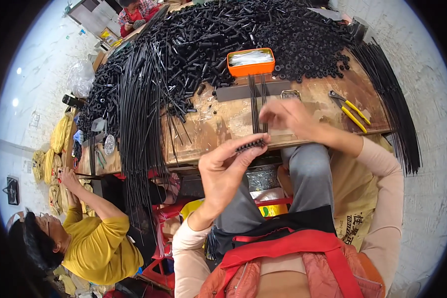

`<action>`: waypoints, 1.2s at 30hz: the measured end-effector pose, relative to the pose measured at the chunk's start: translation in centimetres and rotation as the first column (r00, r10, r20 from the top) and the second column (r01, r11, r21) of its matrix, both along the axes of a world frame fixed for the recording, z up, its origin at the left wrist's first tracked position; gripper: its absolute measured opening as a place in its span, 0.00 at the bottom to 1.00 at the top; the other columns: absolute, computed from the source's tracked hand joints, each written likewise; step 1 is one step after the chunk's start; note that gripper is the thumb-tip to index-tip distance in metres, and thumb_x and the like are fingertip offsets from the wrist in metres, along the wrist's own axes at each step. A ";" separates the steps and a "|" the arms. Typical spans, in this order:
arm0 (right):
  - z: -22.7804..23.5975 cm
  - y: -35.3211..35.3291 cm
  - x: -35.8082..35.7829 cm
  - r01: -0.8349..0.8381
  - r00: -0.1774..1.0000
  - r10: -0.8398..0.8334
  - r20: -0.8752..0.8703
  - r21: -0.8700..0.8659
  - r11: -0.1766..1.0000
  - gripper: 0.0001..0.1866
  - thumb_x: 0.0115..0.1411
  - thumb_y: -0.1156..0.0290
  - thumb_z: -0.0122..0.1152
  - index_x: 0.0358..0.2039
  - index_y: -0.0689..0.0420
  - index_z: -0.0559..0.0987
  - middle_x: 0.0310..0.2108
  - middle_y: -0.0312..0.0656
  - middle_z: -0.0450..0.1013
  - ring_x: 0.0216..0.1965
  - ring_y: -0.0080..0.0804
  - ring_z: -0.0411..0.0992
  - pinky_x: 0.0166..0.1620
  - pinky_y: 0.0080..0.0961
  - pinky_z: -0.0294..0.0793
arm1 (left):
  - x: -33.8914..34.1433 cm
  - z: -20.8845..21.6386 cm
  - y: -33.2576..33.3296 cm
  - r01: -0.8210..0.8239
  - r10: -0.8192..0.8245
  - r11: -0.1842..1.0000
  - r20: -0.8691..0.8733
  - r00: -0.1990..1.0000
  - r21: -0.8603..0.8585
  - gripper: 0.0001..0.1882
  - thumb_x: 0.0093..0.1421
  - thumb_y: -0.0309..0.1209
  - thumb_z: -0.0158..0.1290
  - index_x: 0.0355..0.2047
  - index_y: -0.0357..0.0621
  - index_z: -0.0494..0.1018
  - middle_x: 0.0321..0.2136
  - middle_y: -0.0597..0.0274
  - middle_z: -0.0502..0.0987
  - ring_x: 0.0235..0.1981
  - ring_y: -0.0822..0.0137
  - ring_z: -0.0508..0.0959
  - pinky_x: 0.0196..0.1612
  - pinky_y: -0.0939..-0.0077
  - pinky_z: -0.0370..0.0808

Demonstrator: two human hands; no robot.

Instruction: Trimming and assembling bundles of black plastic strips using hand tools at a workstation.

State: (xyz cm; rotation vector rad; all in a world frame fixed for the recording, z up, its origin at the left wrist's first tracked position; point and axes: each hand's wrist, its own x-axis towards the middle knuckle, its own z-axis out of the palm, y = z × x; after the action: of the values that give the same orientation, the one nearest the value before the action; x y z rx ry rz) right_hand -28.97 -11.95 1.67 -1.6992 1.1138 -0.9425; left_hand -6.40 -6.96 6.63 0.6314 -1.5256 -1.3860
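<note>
My left hand [222, 171] is closed, thumb and fingers pinching a bundle of thin black rods [256, 109]. Their near ends show as a dark row between the fingertips, and their far parts lie over the table edge toward an orange box. Just right of the rods hovers my right hand [289, 118], its fingers bent and smeared by motion. Whether it holds anything I cannot make out. The orange box [251, 70] contains many thin pale sticks or wires. Beyond my right hand lies a small square metal tin [290, 93], next to a flat grey strip [233, 92].
Yellow-handled pliers [351, 111] lie at the right of the wooden table [208, 131]. Black tubes [203, 42] and small black rings [308, 52] heap behind. Long black rods hang off the left [136, 114] and right [395, 104]. A person in yellow [97, 243] works at left, another at the far end.
</note>
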 end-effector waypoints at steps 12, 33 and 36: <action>-2.7 -9.6 -0.1 0.122 0.809 -0.103 -0.579 -0.007 0.993 0.19 0.56 0.59 0.58 0.25 0.66 0.77 0.20 0.53 0.75 0.23 0.46 0.76 0.29 0.39 0.74 | -0.6 -0.6 0.1 0.014 -0.012 0.999 0.057 0.998 -0.039 0.12 0.60 0.13 0.49 0.44 0.26 0.74 0.41 0.44 0.78 0.44 0.57 0.79 0.50 0.63 0.78; -1.8 -21.8 -3.5 0.036 0.600 -0.403 -0.691 -0.480 0.877 0.09 0.48 0.71 0.59 0.29 0.60 0.82 0.29 0.55 0.77 0.34 0.53 0.77 0.40 0.43 0.76 | -0.1 -0.1 -0.3 0.133 -0.125 0.984 0.074 0.989 -0.118 0.17 0.55 0.12 0.53 0.46 0.30 0.75 0.46 0.46 0.77 0.49 0.61 0.77 0.53 0.71 0.74; -1.1 -22.2 -4.2 0.054 0.663 -0.338 -0.668 -0.408 0.912 0.08 0.47 0.72 0.59 0.28 0.59 0.83 0.28 0.55 0.77 0.33 0.51 0.77 0.39 0.41 0.77 | -0.4 0.3 0.0 0.128 -0.128 0.992 0.033 0.991 -0.004 0.19 0.57 0.12 0.52 0.50 0.31 0.72 0.48 0.45 0.76 0.50 0.61 0.77 0.53 0.71 0.74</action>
State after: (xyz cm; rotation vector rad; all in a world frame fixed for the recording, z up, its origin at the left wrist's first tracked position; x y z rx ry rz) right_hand -33.17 -34.11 0.55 -2.4065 1.7661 -0.5994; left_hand -6.78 -6.96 6.88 0.5633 -1.6194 -1.4727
